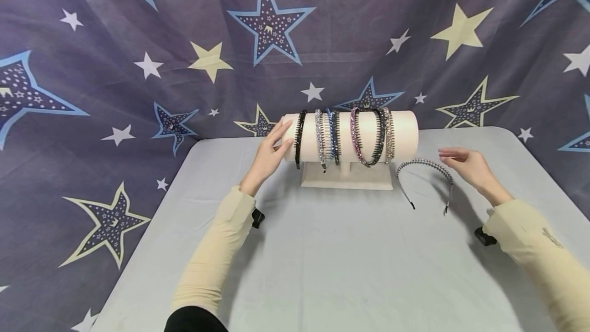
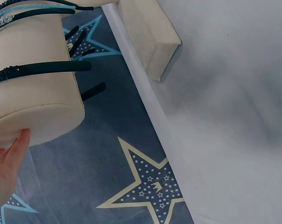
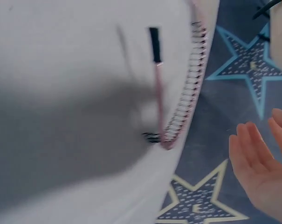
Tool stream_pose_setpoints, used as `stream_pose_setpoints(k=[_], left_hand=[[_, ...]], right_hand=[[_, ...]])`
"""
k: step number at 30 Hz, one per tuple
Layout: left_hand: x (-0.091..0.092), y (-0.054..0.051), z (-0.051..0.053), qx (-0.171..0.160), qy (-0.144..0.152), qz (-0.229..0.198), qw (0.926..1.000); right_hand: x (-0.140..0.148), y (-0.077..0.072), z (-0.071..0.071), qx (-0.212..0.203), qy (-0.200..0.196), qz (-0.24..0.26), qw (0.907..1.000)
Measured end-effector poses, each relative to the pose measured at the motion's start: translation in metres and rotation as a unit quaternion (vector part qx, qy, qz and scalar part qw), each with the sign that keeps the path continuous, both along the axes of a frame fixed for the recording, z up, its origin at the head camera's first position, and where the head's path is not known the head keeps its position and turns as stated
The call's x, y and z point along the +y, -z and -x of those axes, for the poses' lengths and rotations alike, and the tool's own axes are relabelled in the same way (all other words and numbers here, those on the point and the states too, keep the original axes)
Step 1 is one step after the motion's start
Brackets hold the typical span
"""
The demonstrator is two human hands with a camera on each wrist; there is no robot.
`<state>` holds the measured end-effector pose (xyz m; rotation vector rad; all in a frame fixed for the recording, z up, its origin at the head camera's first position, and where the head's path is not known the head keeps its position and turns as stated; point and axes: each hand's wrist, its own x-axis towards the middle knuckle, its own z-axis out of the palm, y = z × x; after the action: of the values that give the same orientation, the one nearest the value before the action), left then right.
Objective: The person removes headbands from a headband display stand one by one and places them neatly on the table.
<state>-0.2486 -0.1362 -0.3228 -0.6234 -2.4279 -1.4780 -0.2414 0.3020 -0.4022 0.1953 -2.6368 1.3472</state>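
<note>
A cream cylindrical headband stand [image 1: 405, 135] carries several beaded, toothed headbands. My left hand [image 1: 269, 152] rests on the roll's left end, thumb toward the front and fingers extended along the rim. In the left wrist view, its fingertips touch the flat round end [image 2: 43, 121], beside a black headband [image 2: 38, 68]. Right of the stand is a loose headband [image 1: 426, 162] with a beaded, toothed arch and dark tips. My right hand [image 1: 470, 168] hovers beside that arch, holding nothing. The right wrist view shows a gap between its relaxed fingers and the slightly blurred headband [image 3: 185, 105].
The stand's flat base [image 1: 345, 181] sits toward the back of a table with a pale cloth [image 1: 350, 260]. Behind hangs a dark star-printed curtain [image 1: 175, 24]. Black wrist devices [image 1: 485, 236] show under both sleeves.
</note>
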Motion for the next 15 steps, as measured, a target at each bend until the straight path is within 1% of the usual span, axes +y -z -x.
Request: stream_pose_setpoints(k=[6, 13, 15], left_hand=[[0.0, 0.002, 0.002, 0.003, 0.002, -0.003, 1.0], [-0.008, 0.024, 0.023, 0.008, 0.003, -0.009, 0.9999], [-0.008, 0.027, 0.025, 0.009, 0.0, -0.007, 0.9999]], right_hand=[[-0.012, -0.016, -0.009, 0.038, 0.003, -0.003, 0.9993], [-0.026, -0.03, -0.018, 0.089, -0.003, 0.006, 0.996], [-0.031, -0.034, -0.021, 0.106, -0.007, 0.014, 0.9943]])
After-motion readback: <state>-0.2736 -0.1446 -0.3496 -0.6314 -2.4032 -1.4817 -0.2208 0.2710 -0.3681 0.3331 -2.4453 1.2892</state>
